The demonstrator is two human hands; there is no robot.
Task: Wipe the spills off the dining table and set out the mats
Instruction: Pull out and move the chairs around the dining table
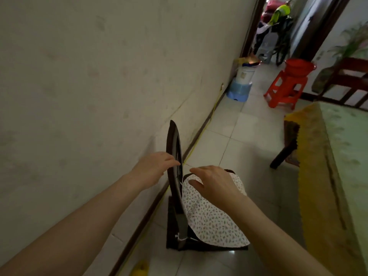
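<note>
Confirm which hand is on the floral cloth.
The right hand, fingers on the floral cloth; the left hand touches the dark chair back instead.

- Chair [175,198]: dark, at the grip itself. The left hand [153,168] is at its back and the right hand [215,186] rests on the floral cloth [215,222] covering its seat.
- Floor [229,136]: pale tiles under the chair. Far beyond the grip stand a blue tub [239,91] and a red stool [284,90].
- Table [342,156]: right of the grip, under a green cover.
- Yellow item [140,268]: on the floor, nearer than the grip.

Left grip [154,166] and right grip [216,183] are bare, forearms [89,212] too.
</note>
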